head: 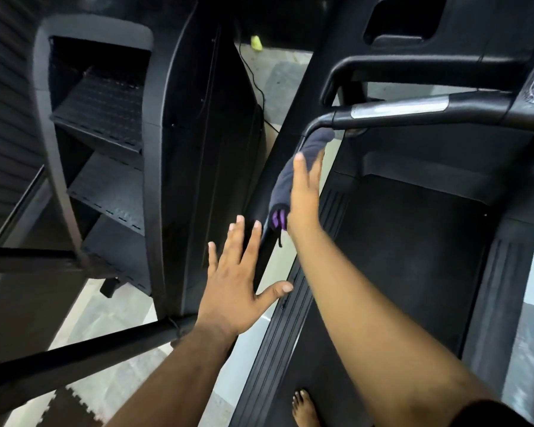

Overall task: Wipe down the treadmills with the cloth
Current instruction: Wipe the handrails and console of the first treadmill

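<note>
Right hand point(305, 192) presses cloth point(293, 177), handrail point(278, 192) half-hidden

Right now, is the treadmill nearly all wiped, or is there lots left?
Hard to say what is already clean; nothing shows wet streaks. In hand: the right hand presses the grey cloth flat against the treadmill's left handrail. The left hand is spread open, holding nothing. Probably left: the silver-striped grip bar and the side rails by the belt.

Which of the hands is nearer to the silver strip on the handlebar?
Right. The right hand presses the cloth just below the silver strip; the left hand hovers open, lower down.
</note>
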`<state>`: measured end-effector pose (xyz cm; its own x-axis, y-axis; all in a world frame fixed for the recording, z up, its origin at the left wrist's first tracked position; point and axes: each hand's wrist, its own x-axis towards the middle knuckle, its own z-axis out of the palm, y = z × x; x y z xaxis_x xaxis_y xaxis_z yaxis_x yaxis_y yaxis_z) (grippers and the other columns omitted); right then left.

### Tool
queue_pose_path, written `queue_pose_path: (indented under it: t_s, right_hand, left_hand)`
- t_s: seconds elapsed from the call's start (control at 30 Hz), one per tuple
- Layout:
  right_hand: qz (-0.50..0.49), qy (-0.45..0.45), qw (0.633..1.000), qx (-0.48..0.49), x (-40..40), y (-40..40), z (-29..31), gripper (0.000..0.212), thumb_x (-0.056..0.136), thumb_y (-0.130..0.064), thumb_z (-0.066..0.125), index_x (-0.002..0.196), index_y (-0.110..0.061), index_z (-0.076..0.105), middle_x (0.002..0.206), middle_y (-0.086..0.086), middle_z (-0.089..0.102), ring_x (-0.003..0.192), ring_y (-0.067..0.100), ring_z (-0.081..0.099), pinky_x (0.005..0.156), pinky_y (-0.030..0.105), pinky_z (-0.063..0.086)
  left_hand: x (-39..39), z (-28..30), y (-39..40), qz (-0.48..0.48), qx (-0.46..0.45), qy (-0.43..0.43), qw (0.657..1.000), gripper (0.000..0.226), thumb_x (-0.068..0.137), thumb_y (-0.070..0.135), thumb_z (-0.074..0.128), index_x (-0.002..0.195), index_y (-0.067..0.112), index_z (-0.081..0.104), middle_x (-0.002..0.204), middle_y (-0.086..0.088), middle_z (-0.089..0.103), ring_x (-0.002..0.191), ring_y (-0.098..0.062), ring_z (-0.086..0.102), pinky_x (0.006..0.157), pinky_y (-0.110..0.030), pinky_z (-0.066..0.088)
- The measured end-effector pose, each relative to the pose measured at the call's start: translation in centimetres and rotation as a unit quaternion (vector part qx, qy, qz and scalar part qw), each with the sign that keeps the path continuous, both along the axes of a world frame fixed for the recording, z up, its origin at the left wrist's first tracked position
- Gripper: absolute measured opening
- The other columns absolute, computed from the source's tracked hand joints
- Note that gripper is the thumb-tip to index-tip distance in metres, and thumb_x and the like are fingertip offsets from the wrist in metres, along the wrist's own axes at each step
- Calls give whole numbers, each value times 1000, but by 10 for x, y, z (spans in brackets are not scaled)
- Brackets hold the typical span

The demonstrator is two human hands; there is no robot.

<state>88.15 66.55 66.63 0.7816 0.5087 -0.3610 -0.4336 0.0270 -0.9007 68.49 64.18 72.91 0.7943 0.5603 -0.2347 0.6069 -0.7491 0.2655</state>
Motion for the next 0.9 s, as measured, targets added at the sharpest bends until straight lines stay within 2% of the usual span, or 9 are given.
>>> queue_pose_path:
  t_s: [0.07, 0.13, 0.23, 0.33, 0.43, 0.53, 0.63, 0.77, 0.9]
  right_hand:
    - [81, -170, 982, -31, -37, -20, 16, 74, 104, -43, 48, 164, -29, 7, 171, -10, -9, 157, 12, -8, 128, 28, 2]
    - [153, -360, 915, -95, -52, -33, 17, 63, 104, -42, 40, 163, -26, 23, 171, -9, -10, 157, 25, -19, 128, 42, -2]
    - [237, -556, 762, -231, -12, -20, 31, 60, 99, -53, 29, 149, -27, 52, 170, -1, 20, 158, 34, -8, 121, 69, -3]
    - [295, -618, 669, -289, 6, -9, 46, 60, 99, -60, 29, 130, -27, 68, 154, -3, 49, 157, 28, 10, 121, 66, -7]
    - [327, -634, 655, -251, -3, -29, 45, 65, 100, -66, 29, 133, -24, 65, 151, -1, 52, 155, 28, 18, 124, 62, -5]
    - [381, -670, 600, -214, 18, -54, 43, 73, 97, -74, 28, 149, -28, 49, 162, 0, 38, 157, 28, 13, 122, 67, 1]
    - [428, -666, 553, -261, 38, -39, 59, 72, 97, -74, 26, 154, -33, 39, 168, 0, 26, 158, 26, 5, 119, 71, -7]
    - [415, -607, 589, -335, 27, -10, 77, 54, 103, -59, 31, 147, -33, 49, 163, -1, 31, 156, 25, 10, 120, 69, -6]
    - [336, -659, 593, -317, 20, -10, 73, 33, 99, -50, 51, 116, -26, 67, 130, 0, 57, 132, 25, 39, 107, 63, 30]
  left_hand:
    - [-2, 1, 2, 2, -12, 1, 1000, 111, 83, 93, 22, 163, 21, -2, 169, 1, -22, 156, -16, -18, 125, -59, -3]
    - [-3, 2, 2, 13, -29, -11, 999, 112, 83, 92, 19, 163, 17, -3, 169, 0, -21, 156, -16, -19, 125, -60, -3]
    - [-4, 4, 1, 20, -29, -19, 999, 112, 84, 91, 20, 162, 17, -10, 168, 4, -23, 155, -13, -19, 125, -57, -6]
    - [-2, 5, 4, 32, -32, -23, 999, 110, 85, 91, 21, 162, 20, -11, 168, 5, -21, 155, -9, -18, 126, -55, -7]
    - [-2, 6, 2, 33, -28, -10, 999, 107, 86, 90, 21, 161, 22, -13, 168, 5, -20, 154, -8, -21, 126, -56, -5]
    - [-1, 7, 1, 36, -28, -7, 999, 107, 86, 90, 23, 161, 23, -14, 168, 7, -22, 152, -6, -24, 126, -54, -5]
    - [-3, 8, -1, 48, -35, -13, 998, 108, 87, 89, 28, 162, 21, -9, 168, 8, -20, 152, -4, -24, 127, -52, -5]
    - [-8, 7, -3, 49, -47, -27, 997, 109, 87, 88, 33, 162, 21, -6, 168, 9, -18, 153, -4, -21, 127, -47, -7]
    - [-3, 9, 1, 56, -79, -44, 994, 110, 82, 94, 20, 160, 23, -11, 166, 14, -19, 152, 0, -22, 126, -41, -12]
